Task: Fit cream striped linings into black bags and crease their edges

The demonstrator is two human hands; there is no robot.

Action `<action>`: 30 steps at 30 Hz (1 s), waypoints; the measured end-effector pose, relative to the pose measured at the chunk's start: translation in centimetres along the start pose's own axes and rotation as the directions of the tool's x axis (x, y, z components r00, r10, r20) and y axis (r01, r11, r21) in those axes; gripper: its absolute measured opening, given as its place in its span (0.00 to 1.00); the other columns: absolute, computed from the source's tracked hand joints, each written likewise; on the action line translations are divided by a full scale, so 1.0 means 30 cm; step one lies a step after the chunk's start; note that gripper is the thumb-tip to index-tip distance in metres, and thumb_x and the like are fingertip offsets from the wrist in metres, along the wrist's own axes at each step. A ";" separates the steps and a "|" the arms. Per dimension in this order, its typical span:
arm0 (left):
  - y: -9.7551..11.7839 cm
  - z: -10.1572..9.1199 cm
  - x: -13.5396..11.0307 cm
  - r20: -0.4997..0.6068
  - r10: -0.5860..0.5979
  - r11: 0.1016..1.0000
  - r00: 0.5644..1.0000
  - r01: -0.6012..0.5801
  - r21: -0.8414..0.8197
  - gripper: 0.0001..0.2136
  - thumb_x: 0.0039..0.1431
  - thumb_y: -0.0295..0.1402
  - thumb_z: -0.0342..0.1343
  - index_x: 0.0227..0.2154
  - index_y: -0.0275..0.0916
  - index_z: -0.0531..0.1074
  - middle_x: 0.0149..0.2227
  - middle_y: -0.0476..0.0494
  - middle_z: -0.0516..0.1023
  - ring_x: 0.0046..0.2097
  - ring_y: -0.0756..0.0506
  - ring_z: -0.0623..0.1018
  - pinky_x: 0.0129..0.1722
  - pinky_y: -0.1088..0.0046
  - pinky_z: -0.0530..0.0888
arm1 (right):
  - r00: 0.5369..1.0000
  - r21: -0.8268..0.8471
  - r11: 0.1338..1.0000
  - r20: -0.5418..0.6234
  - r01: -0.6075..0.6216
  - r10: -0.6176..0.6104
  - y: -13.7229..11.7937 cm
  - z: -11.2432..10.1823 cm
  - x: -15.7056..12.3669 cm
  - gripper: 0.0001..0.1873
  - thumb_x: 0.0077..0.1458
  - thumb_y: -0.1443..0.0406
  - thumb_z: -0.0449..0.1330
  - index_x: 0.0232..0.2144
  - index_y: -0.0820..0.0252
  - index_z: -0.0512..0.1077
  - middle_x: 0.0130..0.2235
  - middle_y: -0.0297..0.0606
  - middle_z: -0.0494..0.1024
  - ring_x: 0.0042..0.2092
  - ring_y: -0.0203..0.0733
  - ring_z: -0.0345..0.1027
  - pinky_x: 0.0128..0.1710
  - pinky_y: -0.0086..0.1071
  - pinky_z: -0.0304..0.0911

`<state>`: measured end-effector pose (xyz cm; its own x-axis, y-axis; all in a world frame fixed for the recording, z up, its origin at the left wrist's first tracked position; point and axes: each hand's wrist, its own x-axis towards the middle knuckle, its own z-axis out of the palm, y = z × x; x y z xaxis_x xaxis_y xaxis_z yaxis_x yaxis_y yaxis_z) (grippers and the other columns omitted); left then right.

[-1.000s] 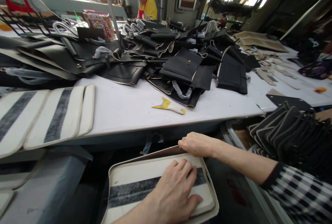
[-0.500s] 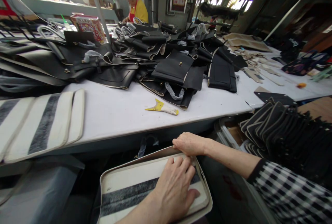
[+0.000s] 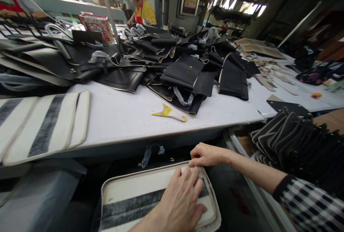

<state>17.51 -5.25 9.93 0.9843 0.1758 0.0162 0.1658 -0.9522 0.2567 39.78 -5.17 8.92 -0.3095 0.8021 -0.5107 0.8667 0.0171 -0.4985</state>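
Observation:
A cream fabric panel with a grey stripe (image 3: 134,196) lies low in front of me, below the table edge. My left hand (image 3: 180,199) rests flat on its right half, fingers stretched out and pressing down. My right hand (image 3: 205,155) reaches in from the right in a checked sleeve. Its fingers are closed in a pinch on the panel's far right corner edge.
The white table (image 3: 120,117) carries a pile of black leather bag pieces (image 3: 185,71), a yellow-and-white scraper (image 3: 170,112) and more striped cream panels (image 3: 43,124) at the left. Stacked dark pouches (image 3: 292,139) fill a bin at the right. A person in yellow (image 3: 142,8) works at the far end.
The striped panel and both hands sit slightly lower in view. My right hand has slid a little to the right along the panel's far edge. My left hand stays flat on it.

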 end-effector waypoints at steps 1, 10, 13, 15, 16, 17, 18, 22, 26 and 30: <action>0.000 0.000 0.000 0.007 -0.002 1.000 1.000 0.002 -0.002 0.25 0.65 0.54 0.41 0.46 0.37 0.68 0.54 0.37 0.68 0.51 0.37 0.66 0.48 0.56 0.65 | 1.000 0.011 1.000 0.006 0.003 -0.003 0.006 0.003 -0.003 0.19 0.61 0.55 0.55 0.27 0.63 0.72 0.21 0.28 0.69 0.24 0.30 0.60 0.22 0.23 0.51; -0.006 -0.033 0.020 0.065 -0.021 0.990 0.998 0.030 -0.139 0.23 0.60 0.49 0.52 0.50 0.37 0.67 0.52 0.38 0.69 0.49 0.37 0.68 0.51 0.56 0.66 | 0.994 -0.227 0.973 -0.086 0.050 -0.071 -0.041 0.007 -0.014 0.17 0.65 0.63 0.50 0.28 0.64 0.73 0.29 0.39 0.77 0.30 0.36 0.68 0.31 0.28 0.56; -0.006 -0.050 0.029 0.083 -0.035 0.977 0.996 0.052 -0.206 0.23 0.58 0.47 0.57 0.52 0.39 0.65 0.51 0.40 0.70 0.49 0.38 0.68 0.52 0.58 0.66 | 0.991 -0.343 0.938 -0.093 0.060 -0.097 -0.053 0.008 -0.023 0.14 0.64 0.65 0.50 0.32 0.65 0.73 0.34 0.46 0.79 0.34 0.43 0.72 0.33 0.32 0.58; -0.006 -0.056 0.029 0.092 -0.031 0.975 0.995 0.050 -0.218 0.24 0.59 0.47 0.56 0.53 0.39 0.65 0.52 0.39 0.70 0.50 0.38 0.68 0.53 0.58 0.65 | 0.989 -0.389 0.918 -0.089 0.071 -0.115 -0.055 0.007 -0.029 0.13 0.64 0.66 0.50 0.34 0.65 0.73 0.36 0.48 0.79 0.36 0.46 0.73 0.33 0.33 0.58; -0.005 -0.056 0.027 0.096 -0.024 0.976 0.995 0.044 -0.212 0.24 0.60 0.47 0.54 0.54 0.39 0.65 0.52 0.39 0.69 0.51 0.38 0.68 0.53 0.58 0.65 | 0.989 -0.415 0.907 -0.088 0.076 -0.123 -0.055 0.007 -0.033 0.12 0.64 0.67 0.50 0.35 0.65 0.72 0.36 0.48 0.79 0.35 0.46 0.74 0.33 0.33 0.58; -0.005 -0.053 0.024 0.100 -0.017 0.980 0.995 0.036 -0.196 0.24 0.61 0.48 0.53 0.54 0.38 0.65 0.53 0.39 0.69 0.51 0.38 0.68 0.54 0.58 0.65 | 0.988 -0.443 0.893 -0.087 0.079 -0.130 -0.055 0.007 -0.038 0.12 0.64 0.67 0.50 0.35 0.65 0.72 0.36 0.47 0.79 0.35 0.46 0.74 0.32 0.33 0.58; -0.004 -0.049 0.020 0.103 -0.011 0.985 0.995 0.029 -0.173 0.24 0.61 0.48 0.52 0.54 0.38 0.65 0.54 0.38 0.69 0.51 0.37 0.67 0.53 0.57 0.65 | 0.987 -0.472 0.878 -0.087 0.081 -0.138 -0.056 0.007 -0.044 0.11 0.64 0.67 0.50 0.35 0.64 0.72 0.35 0.46 0.78 0.34 0.46 0.73 0.31 0.33 0.58; 0.002 -0.027 0.008 0.095 0.006 0.996 0.995 0.002 -0.084 0.25 0.63 0.50 0.48 0.53 0.36 0.66 0.55 0.36 0.68 0.51 0.36 0.67 0.51 0.56 0.66 | 0.980 -0.538 0.837 -0.093 0.099 -0.176 -0.073 0.013 -0.080 0.08 0.62 0.69 0.51 0.35 0.64 0.71 0.34 0.43 0.77 0.33 0.44 0.72 0.30 0.32 0.57; 0.002 -0.018 0.009 0.073 -0.004 0.998 0.997 0.007 -0.055 0.25 0.62 0.50 0.49 0.54 0.37 0.66 0.56 0.36 0.67 0.52 0.36 0.66 0.53 0.54 0.64 | 0.980 -0.300 0.953 -0.168 0.048 -0.102 -0.084 0.013 -0.104 0.07 0.60 0.70 0.53 0.32 0.64 0.70 0.33 0.44 0.75 0.34 0.43 0.69 0.33 0.33 0.56; -0.003 -0.022 0.000 0.072 -0.017 0.995 0.997 0.024 -0.099 0.25 0.62 0.51 0.48 0.55 0.38 0.65 0.58 0.39 0.66 0.54 0.37 0.65 0.56 0.55 0.61 | 0.955 0.304 0.952 -0.272 -0.030 0.117 -0.046 0.064 -0.097 0.17 0.62 0.57 0.54 0.24 0.60 0.64 0.25 0.34 0.68 0.28 0.37 0.63 0.31 0.29 0.56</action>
<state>17.44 -4.99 10.54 0.9831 0.1737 -0.0580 0.1830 -0.9181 0.3516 38.74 -8.68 9.74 -0.0875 0.9305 -0.3557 0.7156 -0.1897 -0.6723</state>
